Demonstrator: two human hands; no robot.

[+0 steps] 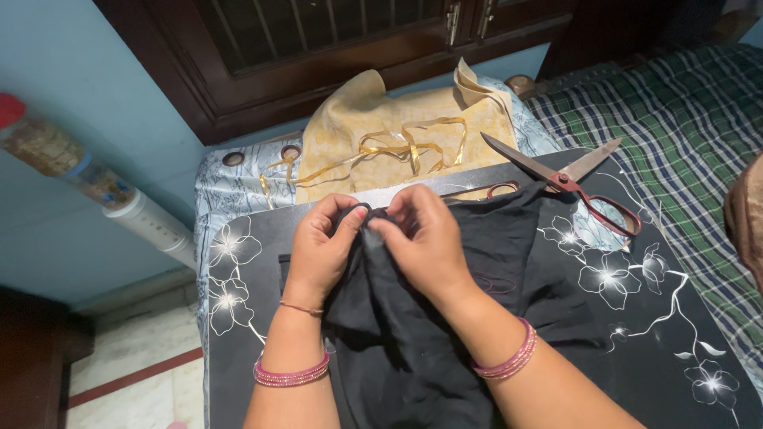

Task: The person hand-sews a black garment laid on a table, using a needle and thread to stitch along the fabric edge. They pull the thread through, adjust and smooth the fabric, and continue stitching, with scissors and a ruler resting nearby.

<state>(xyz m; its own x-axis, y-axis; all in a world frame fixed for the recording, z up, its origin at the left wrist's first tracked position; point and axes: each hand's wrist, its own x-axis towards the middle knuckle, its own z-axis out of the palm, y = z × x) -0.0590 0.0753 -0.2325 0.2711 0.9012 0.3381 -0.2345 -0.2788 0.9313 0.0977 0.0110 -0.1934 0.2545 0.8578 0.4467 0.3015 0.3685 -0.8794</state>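
A black piece of cloth (pixel 493 262) lies bunched on a black tabletop with white flower prints (pixel 652 318). My left hand (pixel 322 242) and my right hand (pixel 421 238) meet at its upper edge. Both pinch a fold of the cloth between thumb and fingers, fingertips almost touching. Pink bangles circle both wrists. Large scissors (pixel 568 181) with red-brown handles lie open on the table, just to the right of my hands.
A yellow fabric (pixel 373 111) with a gold ribbon (pixel 397 147) lies at the table's far side, below a dark wooden window frame. A green checked bedspread (pixel 683 135) is on the right. A white pipe (pixel 151 222) runs along the blue wall at left.
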